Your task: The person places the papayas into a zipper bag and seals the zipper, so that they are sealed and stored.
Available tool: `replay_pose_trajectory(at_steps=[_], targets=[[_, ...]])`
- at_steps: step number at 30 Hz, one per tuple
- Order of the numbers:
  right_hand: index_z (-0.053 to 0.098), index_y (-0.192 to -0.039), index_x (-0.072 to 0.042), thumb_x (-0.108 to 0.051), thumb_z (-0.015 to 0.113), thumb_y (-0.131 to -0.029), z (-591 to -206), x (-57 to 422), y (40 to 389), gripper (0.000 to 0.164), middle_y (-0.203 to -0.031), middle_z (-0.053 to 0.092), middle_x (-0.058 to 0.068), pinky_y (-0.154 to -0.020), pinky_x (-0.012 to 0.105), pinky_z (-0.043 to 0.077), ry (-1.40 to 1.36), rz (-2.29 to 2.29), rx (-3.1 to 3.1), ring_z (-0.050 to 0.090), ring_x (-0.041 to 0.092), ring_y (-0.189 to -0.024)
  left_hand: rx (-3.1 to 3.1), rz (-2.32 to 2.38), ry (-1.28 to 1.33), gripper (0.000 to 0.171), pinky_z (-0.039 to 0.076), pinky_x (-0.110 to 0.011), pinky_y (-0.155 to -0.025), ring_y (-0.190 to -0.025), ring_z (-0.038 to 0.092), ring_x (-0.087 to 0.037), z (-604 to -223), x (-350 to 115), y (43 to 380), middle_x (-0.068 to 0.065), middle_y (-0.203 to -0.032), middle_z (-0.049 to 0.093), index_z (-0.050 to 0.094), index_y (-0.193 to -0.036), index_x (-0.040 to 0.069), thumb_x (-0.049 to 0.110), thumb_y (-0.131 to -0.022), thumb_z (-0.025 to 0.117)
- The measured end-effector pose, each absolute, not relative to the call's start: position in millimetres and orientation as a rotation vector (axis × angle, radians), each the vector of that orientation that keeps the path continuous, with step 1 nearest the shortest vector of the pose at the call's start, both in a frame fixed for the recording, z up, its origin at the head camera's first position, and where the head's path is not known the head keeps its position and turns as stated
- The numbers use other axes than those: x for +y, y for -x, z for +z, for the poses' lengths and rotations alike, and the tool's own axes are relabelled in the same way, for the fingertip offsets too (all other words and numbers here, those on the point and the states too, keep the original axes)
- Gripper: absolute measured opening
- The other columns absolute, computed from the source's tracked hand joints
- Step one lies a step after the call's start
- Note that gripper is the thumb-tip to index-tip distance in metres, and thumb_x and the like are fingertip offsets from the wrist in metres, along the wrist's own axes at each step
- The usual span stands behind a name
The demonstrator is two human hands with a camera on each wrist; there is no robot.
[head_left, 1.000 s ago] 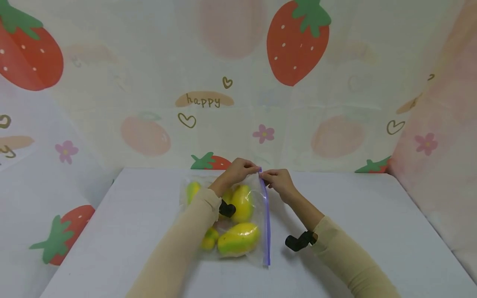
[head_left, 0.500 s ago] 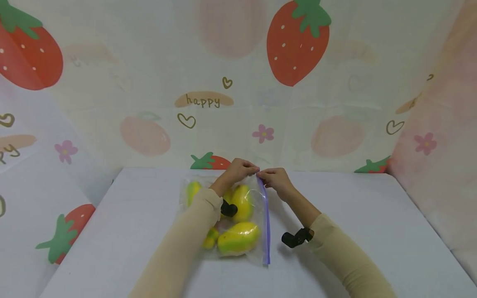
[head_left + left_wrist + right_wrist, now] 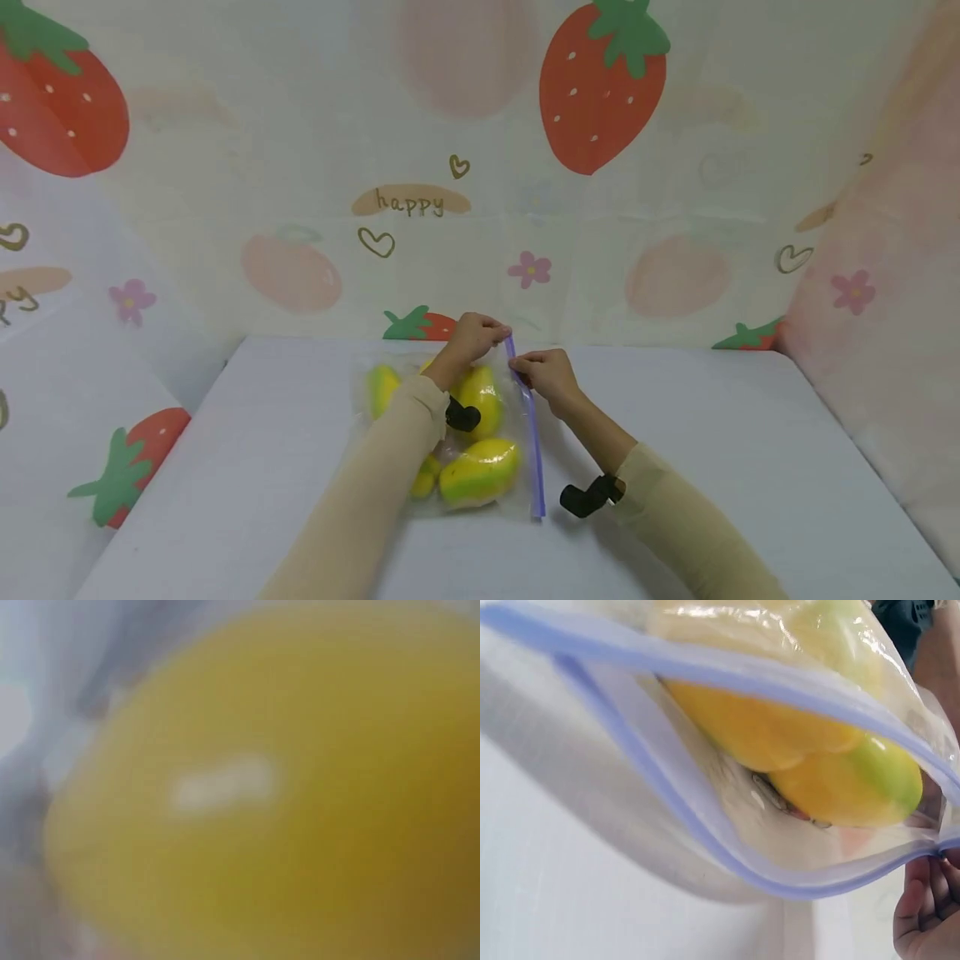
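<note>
A clear zip bag [image 3: 517, 502] with several yellow-green mangoes [image 3: 480, 473] inside lies mid-table in the head view. Its purple zip strip [image 3: 536, 454] runs along the right side. My left hand [image 3: 478, 336] pinches the strip's far end, its forearm crossing over the bag. Just nearer to me, my right hand [image 3: 549, 377] pinches the same strip between thumb and fingers. In the right wrist view the two purple edges [image 3: 772, 881] stand apart along much of the mouth, with mangoes [image 3: 847, 787] showing behind. One blurred mango [image 3: 262, 847] fills the left wrist view.
The white table [image 3: 735, 467] extends to both sides of the bag. A strawberry-printed cloth [image 3: 600, 225] hangs behind the table and at the sides. Black wrist cameras [image 3: 588, 497] are strapped on both forearms.
My right hand has slid along the strip towards me, widening the space between the hands. The left hand and the strip's far end have shifted slightly left, and the bag with them.
</note>
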State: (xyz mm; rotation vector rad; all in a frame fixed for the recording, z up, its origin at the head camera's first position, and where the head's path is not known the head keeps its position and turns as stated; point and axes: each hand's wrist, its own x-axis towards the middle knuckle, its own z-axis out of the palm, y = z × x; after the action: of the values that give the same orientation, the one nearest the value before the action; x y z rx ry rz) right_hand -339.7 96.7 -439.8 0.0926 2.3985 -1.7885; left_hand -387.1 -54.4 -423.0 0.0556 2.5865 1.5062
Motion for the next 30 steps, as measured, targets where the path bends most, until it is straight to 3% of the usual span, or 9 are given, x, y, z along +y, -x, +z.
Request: replay_pose_trajectory(at_steps=[4,15,22,30], targets=[[0.072,-0.103,0.008,-0.017,0.068,-0.09,-442.1,98.7,342.4,0.028,-0.072,0.066,-0.001,-0.062,0.02,0.051,-0.098,-1.824,2.363,0.057,0.01,-0.065,2.559,1.444,-0.156,0.035,0.047,-0.04,-0.099,-0.108,0.06,-0.027,-424.2,-60.2,388.6,-0.013,-0.114,0.068,0.069,-0.114,0.003,0.032,-0.098,0.057],[0.068,-0.108,0.01,-0.016,0.066,-0.092,-441.0,103.7,349.8,0.031,-0.071,0.065,-0.002,-0.062,0.021,0.052,-0.02,-1.827,2.263,0.058,0.01,-0.064,2.547,1.495,-0.174,0.033,0.05,-0.033,-0.09,-0.094,0.063,-0.021,-432.4,-64.3,390.8,-0.012,-0.104,0.072,0.072,-0.109,0.003,0.031,-0.095,0.062],[0.072,-0.1,0.009,-0.016,0.067,-0.091,-439.7,103.6,346.4,0.027,-0.068,0.065,-0.002,-0.06,0.02,0.049,0.001,-1.785,2.389,0.056,0.01,-0.06,2.575,1.563,-0.155,0.026,0.05,-0.029,-0.081,-0.083,0.061,-0.018,-430.7,-59.1,387.8,-0.012,-0.094,0.072,0.074,-0.102,0.001,0.024,-0.093,0.065],[0.075,-0.094,0.006,-0.018,0.069,-0.089,-448.3,104.6,324.2,0.025,-0.064,0.066,0.0,-0.061,0.023,0.048,-0.075,-1.772,2.482,0.055,0.012,-0.061,2.603,1.533,-0.2,0.025,0.052,-0.032,-0.084,-0.081,0.062,-0.019,-433.2,-54.2,385.4,-0.012,-0.09,0.073,0.075,-0.099,0.001,0.023,-0.093,0.065]])
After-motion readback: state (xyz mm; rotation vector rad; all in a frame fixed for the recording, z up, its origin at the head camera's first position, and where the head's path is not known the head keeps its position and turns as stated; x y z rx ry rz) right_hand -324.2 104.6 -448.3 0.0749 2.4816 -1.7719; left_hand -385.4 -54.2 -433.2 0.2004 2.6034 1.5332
